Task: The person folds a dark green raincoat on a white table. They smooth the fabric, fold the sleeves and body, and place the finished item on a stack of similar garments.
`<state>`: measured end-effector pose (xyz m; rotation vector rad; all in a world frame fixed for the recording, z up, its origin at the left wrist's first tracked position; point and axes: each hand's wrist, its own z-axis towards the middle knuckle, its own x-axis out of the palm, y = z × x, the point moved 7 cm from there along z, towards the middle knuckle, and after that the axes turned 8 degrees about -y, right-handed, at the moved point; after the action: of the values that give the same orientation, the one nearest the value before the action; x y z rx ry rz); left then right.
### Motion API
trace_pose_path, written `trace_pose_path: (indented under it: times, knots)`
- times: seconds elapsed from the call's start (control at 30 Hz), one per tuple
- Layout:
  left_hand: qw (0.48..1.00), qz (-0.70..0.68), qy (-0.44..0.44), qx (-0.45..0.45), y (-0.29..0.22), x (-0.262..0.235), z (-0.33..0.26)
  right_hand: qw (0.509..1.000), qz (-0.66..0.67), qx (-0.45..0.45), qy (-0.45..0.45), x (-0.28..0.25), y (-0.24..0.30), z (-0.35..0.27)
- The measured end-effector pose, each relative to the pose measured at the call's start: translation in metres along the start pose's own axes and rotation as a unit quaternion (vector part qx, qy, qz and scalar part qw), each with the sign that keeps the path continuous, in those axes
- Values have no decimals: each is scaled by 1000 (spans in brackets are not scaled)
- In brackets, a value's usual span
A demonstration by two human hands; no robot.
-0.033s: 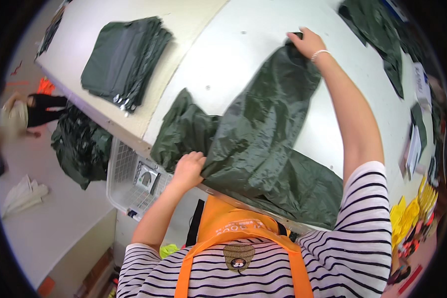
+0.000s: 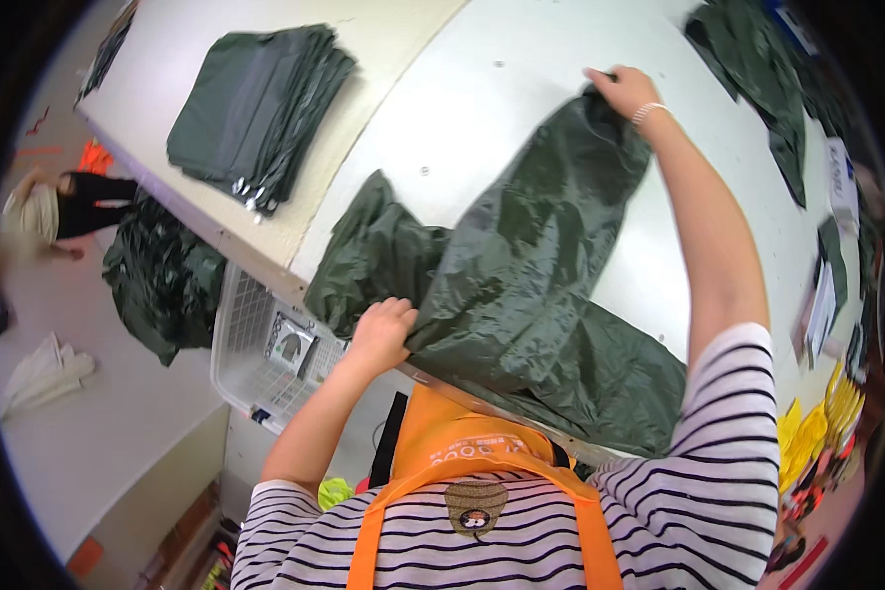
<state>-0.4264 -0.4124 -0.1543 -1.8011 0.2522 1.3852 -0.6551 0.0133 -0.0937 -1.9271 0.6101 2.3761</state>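
Note:
A dark green, shiny rain garment [image 2: 531,265] lies partly unfolded and wrinkled across the white table, reaching over to its near edge. At its far end my right hand [image 2: 627,93] pinches the narrow tip of one long section, thumb pointing left. My left hand [image 2: 383,332] is at the near edge of the table, its fingers curled on a bunched part of the same garment. Part of the cloth under these fingers is hidden.
A stack of folded dark green garments [image 2: 262,113] sits at the far left. Below the edge hangs a white basket [image 2: 234,364] holding a flat packet [image 2: 291,343]. Dark green cloth [image 2: 162,280] is heaped left; more garments [image 2: 752,84] lie far right. A person [image 2: 59,206] is at left.
My right hand has come very slightly nearer with the garment's tip in its fingers. My left hand keeps its place on the garment. The whole view has shifted a little.

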Motion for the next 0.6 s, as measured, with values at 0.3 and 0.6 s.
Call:
trace_pose_path:
  times: [0.3, 0.6]
  knots:
    - [991, -103, -56, 64, -18, -64, -3, 947, 26, 217, -234, -361, -168, -227]
    - [933, -145, -302, 132, 39, -89, 95, 813, -134, 316, -471, -487, -23, -596]
